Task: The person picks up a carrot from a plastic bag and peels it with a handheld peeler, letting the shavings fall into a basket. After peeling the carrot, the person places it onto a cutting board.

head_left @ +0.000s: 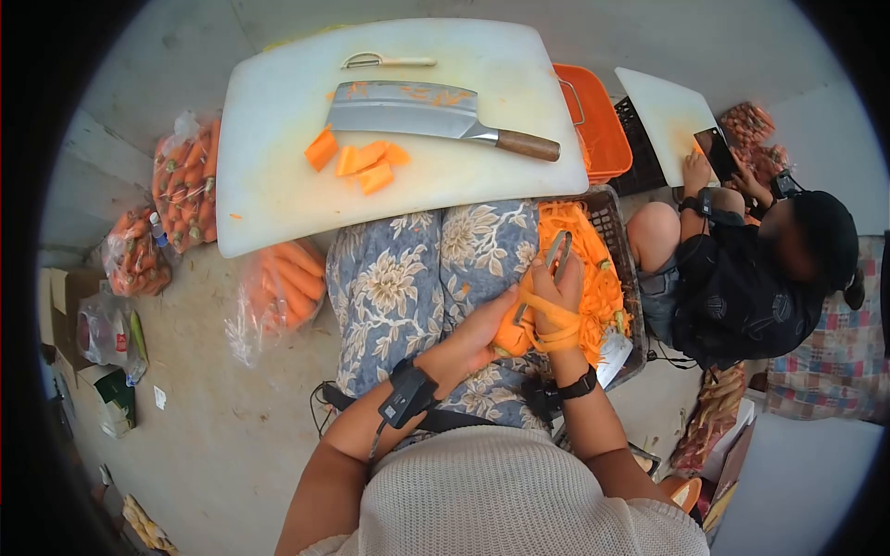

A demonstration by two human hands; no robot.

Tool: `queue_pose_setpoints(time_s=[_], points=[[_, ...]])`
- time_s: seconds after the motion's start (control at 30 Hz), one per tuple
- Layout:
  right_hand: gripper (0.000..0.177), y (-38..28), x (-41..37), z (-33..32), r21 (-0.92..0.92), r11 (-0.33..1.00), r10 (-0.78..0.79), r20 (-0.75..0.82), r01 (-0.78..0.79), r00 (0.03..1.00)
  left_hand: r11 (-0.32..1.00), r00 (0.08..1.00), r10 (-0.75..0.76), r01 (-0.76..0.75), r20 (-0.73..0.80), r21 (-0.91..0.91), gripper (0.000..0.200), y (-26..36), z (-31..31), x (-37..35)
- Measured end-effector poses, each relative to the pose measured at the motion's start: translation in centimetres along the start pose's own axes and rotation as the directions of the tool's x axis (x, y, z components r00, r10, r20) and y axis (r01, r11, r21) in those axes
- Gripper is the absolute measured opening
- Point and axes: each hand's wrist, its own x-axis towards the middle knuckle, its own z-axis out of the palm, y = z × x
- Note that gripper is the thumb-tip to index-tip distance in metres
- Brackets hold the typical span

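Observation:
My left hand (486,326) is closed around a peeled orange carrot (509,335), held low over my lap. My right hand (562,289) grips a peeler (559,252), its metal head pointing away from me. Long orange carrot strips (570,324) hang over my right fingers and across to the carrot. Just beyond, a dark crate (634,310) holds a heap of carrot peelings (603,269). On the white cutting board (278,120) lie a cleaver (408,109) with a wooden handle, a second peeler (399,62) and several carrot chunks (371,162).
Bags of carrots (188,181) stand on the floor at left, and another carrot bag (289,283) is beside my knees. An orange bin (598,130) sits right of the board. At right, a person (751,278) sits holding a phone (714,153) over another board (663,107).

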Motion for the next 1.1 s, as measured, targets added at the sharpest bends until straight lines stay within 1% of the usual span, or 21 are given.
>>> queue_pose_setpoints(time_s=[0.03,0.17,0.23,0.3,0.33,0.4,0.43,0.5,0.53,0.6,0.63,0.67,0.73,0.77,0.83,0.87,0.93,0.97,1.03,1.07,1.1], points=[[0.030,0.1,0.4,0.1,-0.004,1.000,0.003,0.004,-0.003,1.000,0.998,1.000,0.008,-0.009,0.021,0.058,0.043,0.1,-0.1,0.0],[0.025,0.5,1.0,0.7,0.047,0.999,-0.002,-0.028,0.003,1.000,0.999,0.999,0.035,-0.035,0.007,-0.006,0.043,0.2,0.2,-0.1],[0.024,0.7,1.3,0.8,0.060,0.998,-0.002,-0.038,0.005,0.999,0.999,1.000,0.012,-0.012,0.022,0.035,0.045,0.3,0.0,0.0],[0.023,1.7,1.8,0.8,0.206,0.968,0.142,0.003,-0.140,0.990,0.999,0.999,0.003,-0.004,0.042,0.036,0.046,0.4,-0.1,0.0],[0.023,2.7,2.2,0.9,0.206,0.968,0.145,0.002,-0.142,0.989,0.999,0.998,-0.005,0.003,0.062,0.040,0.047,0.3,-0.1,0.1],[0.020,4.7,3.5,1.1,0.143,0.981,0.146,-0.108,-0.130,0.983,0.998,0.998,-0.026,0.022,0.051,0.064,0.048,0.3,-0.2,-0.1],[0.020,4.3,4.0,1.1,0.144,0.981,0.145,-0.108,-0.129,0.984,0.996,0.998,-0.041,0.038,0.037,0.085,0.049,0.3,-0.2,-0.1],[0.017,3.5,5.1,1.0,0.404,0.884,0.345,-0.224,-0.236,0.911,0.994,0.999,-0.040,0.036,0.037,0.100,0.049,0.2,-0.3,-0.2],[0.017,4.3,5.5,0.9,0.406,0.884,0.342,-0.223,-0.232,0.913,0.993,0.999,-0.040,0.036,0.036,0.113,0.050,0.2,-0.3,-0.2],[0.020,7.7,6.5,0.3,0.532,0.797,0.372,-0.059,-0.286,0.926,0.993,0.998,-0.043,0.038,0.044,0.108,0.050,0.3,-0.3,-0.2],[0.022,8.3,7.0,-0.1,0.459,0.817,0.410,-0.038,-0.349,0.911,0.994,0.997,-0.050,0.044,0.053,0.101,0.050,0.3,-0.3,-0.2],[0.022,8.9,6.9,-0.2,0.461,0.818,0.407,-0.039,-0.345,0.913,0.994,0.997,-0.047,0.041,0.054,0.103,0.050,0.4,-0.3,-0.3],[0.024,9.7,6.5,-0.5,0.624,0.661,0.493,0.057,-0.416,0.868,0.991,0.996,-0.078,0.072,0.043,0.115,0.049,0.5,-0.1,-0.5],[0.024,10.6,6.6,-0.6,0.627,0.662,0.490,0.055,-0.412,0.870,0.990,0.996,-0.075,0.070,0.045,0.119,0.049,0.5,-0.2,-0.6],[0.018,13.1,7.0,-0.5,0.716,0.470,0.645,0.120,-0.516,0.755,0.992,0.996,-0.077,0.071,0.053,0.106,0.048,0.3,-0.5,-0.5],[0.018,15.0,6.9,-0.8,0.719,0.471,0.641,0.120,-0.511,0.758,0.992,0.996,-0.073,0.066,0.054,0.110,0.048,0.2,-0.7,-0.6],[0.022,17.9,6.1,-1.4,0.737,0.342,0.792,0.107,-0.582,0.601,0.993,0.996,-0.044,0.034,0.081,0.115,0.047,0.2,-0.9,-0.6],[0.022,17.5,5.3,-1.4,0.736,0.343,0.789,0.111,-0.583,0.605,0.993,0.996,-0.036,0.027,0.080,0.114,0.047,0.3,-0.8,-0.7],[0.031,16.8,3.3,-1.6,0.764,0.367,0.836,-0.021,-0.531,0.548,0.999,0.991,-0.002,-0.004,0.131,0.045,0.046,0.1,-0.6,-0.8],[0.031,16.9,2.5,-1.8,0.765,0.365,0.838,-0.021,-0.531,0.545,0.999,0.991,-0.005,-0.001,0.130,0.047,0.046,0.1,-0.6,-0.9],[0.028,17.0,1.8,-2.0,0.723,0.433,0.808,-0.048,-0.537,0.587,0.999,0.988,-0.002,-0.005,0.155,0.041,0.044,0.1,-0.4,-0.9]])
